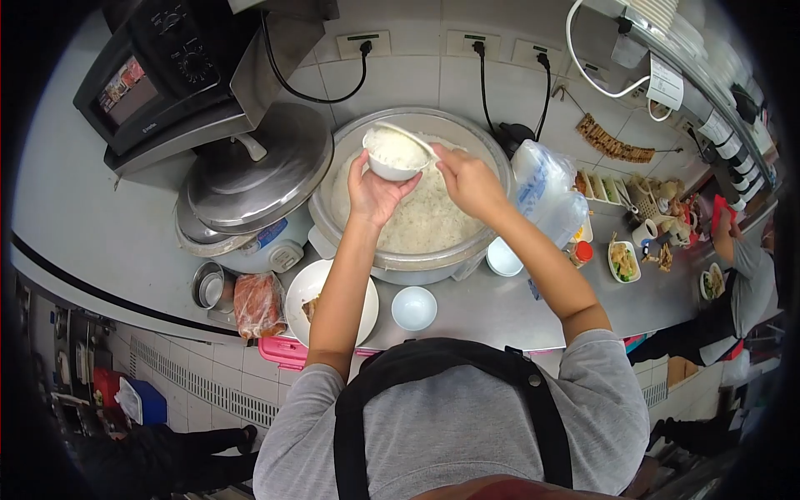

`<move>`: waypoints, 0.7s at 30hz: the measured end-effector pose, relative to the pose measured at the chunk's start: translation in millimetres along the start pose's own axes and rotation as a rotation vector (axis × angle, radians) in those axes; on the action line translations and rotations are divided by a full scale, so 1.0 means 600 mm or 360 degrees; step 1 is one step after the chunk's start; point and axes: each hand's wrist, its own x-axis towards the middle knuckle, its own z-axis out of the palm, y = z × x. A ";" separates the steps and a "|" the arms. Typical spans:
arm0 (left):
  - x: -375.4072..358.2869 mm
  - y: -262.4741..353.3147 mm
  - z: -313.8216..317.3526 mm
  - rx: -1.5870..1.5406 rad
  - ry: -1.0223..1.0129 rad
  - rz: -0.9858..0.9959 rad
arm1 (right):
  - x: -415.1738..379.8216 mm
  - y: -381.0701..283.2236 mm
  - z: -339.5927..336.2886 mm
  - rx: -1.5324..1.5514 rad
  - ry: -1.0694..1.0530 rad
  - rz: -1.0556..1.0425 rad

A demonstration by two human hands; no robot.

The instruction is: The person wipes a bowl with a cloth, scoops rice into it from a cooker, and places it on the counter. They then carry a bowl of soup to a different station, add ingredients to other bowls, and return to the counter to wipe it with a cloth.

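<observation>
Left grip (pixel 375 193) is cupped round the bowl (pixel 390 171), the paddle (pixel 417 139) is pinched in the right grip (pixel 468 182), rice (pixel 392 148) best pressed lightly above the pot (pixel 400 261).

Behind the long worktop of grey metal (pixel 492 323) stands a wall of white tiles (pixel 417 75), which carries cream rectangular sockets (pixel 350 46). Above the right part of the worktop there is a rack of silvery metal bars (pixel 682 60). In front of the worktop lies a floor of pale tiles (pixel 237 358), crossed by a slotted drain cover (pixel 200 392). The light over the worktop is even and whitish.
</observation>
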 end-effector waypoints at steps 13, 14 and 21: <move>-0.031 0.022 -0.010 0.0061 -0.0044 -0.0028 | 0.014 -0.014 -0.029 -0.0065 -0.0068 -0.0130; -0.034 0.025 -0.009 0.0129 -0.0048 -0.0065 | 0.026 -0.009 -0.036 -0.0064 -0.0068 -0.0130; -0.045 0.028 -0.006 0.0264 -0.0015 -0.0093 | 0.021 -0.005 -0.047 -0.0163 -0.0349 -0.0421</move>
